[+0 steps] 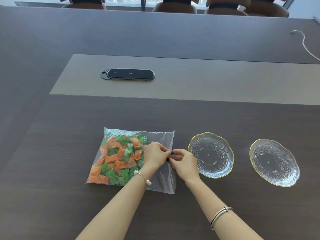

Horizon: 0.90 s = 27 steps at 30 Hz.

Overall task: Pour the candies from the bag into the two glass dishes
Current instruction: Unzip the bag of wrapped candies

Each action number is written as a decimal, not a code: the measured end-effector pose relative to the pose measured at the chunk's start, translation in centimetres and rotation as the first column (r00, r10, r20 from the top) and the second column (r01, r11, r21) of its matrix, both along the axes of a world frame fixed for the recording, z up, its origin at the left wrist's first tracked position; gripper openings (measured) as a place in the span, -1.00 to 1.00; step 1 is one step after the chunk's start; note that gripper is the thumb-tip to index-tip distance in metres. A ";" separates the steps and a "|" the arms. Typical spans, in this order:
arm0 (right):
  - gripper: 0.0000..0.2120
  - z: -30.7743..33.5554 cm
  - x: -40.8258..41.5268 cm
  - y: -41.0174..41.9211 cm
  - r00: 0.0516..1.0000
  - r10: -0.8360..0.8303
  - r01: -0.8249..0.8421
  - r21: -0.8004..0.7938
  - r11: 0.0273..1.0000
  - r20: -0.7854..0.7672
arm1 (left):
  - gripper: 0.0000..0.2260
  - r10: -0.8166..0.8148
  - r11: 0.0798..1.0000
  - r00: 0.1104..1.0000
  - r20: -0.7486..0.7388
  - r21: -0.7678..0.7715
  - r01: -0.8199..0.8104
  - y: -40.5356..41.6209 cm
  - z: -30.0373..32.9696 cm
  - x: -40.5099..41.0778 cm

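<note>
A: Both hands meet at the bag's (131, 158) right edge: left hand (155, 157) and right hand (184, 163) each in a pinching grip on the plastic.

B: Candies (119, 158) inside, bag flat on the tabletop (52, 196). Near dish (210, 155) and far-right dish (274, 162) hold nothing.

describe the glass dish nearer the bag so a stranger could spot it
On the dark wooden table, look just right of the clear plastic bag of orange and green candies. The gold-rimmed scalloped clear glass dish there sits between the bag and its twin.
</note>
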State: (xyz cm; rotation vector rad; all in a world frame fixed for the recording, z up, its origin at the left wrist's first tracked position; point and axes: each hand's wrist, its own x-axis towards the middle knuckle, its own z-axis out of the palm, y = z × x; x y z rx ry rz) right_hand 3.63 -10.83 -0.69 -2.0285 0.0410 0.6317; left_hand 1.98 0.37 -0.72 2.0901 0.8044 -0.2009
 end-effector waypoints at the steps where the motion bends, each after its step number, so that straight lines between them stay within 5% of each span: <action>1: -0.75 0.1 0.0 -0.1 1.000 0.010 -0.010 0.005 1.000 -0.008 | -0.88 0.016 1.000 1.000 0.005 -0.019 -0.016 0.2 -0.1 0.0; 6: -0.80 0.4 -0.2 -0.7 0.992 0.104 -0.104 0.005 0.995 -0.073 | -0.90 0.065 0.994 0.997 0.031 -0.096 -0.062 0.5 -0.6 -0.1; 12: -0.91 0.2 0.0 -1.2 0.979 -0.013 0.055 0.201 0.978 -0.205 | -0.64 0.085 0.910 0.995 -0.051 -0.402 -0.099 0.6 0.3 -0.7; 16: -0.90 0.4 0.1 -1.5 0.953 -0.045 0.146 0.323 0.935 -0.300 | -0.75 0.079 0.830 0.993 -0.088 -0.546 -0.115 0.9 1.2 -1.2; 22: -0.90 0.4 0.3 -1.9 0.898 -0.064 0.252 0.390 0.886 -0.436 | -0.82 0.078 0.838 0.995 -0.055 -0.537 -0.096 1.6 1.9 -1.4; 27: -0.89 0.3 0.2 -2.2 0.917 -0.128 0.265 0.338 0.903 -0.377 | -0.82 0.005 0.938 1.000 -0.025 -0.346 -0.014 1.6 2.3 -1.6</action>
